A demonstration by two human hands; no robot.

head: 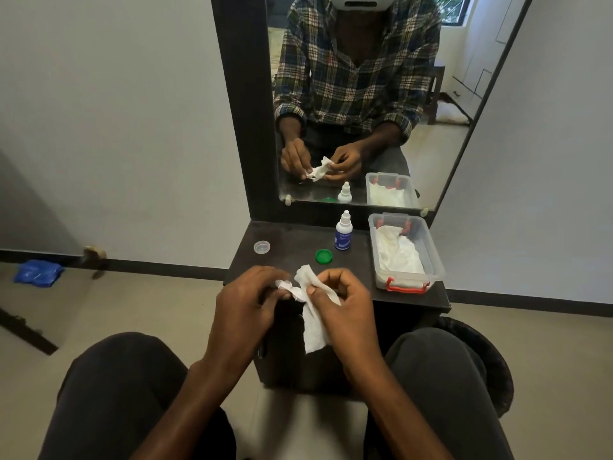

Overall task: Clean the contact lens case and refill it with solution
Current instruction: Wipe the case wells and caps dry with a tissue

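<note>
My left hand (247,302) grips the white lens case (284,286) at the near edge of the dark table (351,293); only a sliver of the case shows between my fingers. My right hand (345,303) pinches a white tissue (311,322) against the case, and the tissue's tail hangs down below the table edge. On the table lie a green cap (324,255) and a clear cap (261,247). The small white solution bottle (343,231) with a blue label stands upright behind the green cap.
A clear plastic box (431,260) with red clasps holds white tissues at the table's right side. A mirror (365,94) rises behind the table. A dark bin (487,360) stands on the floor by my right knee. A blue cloth (38,272) lies on the floor at far left.
</note>
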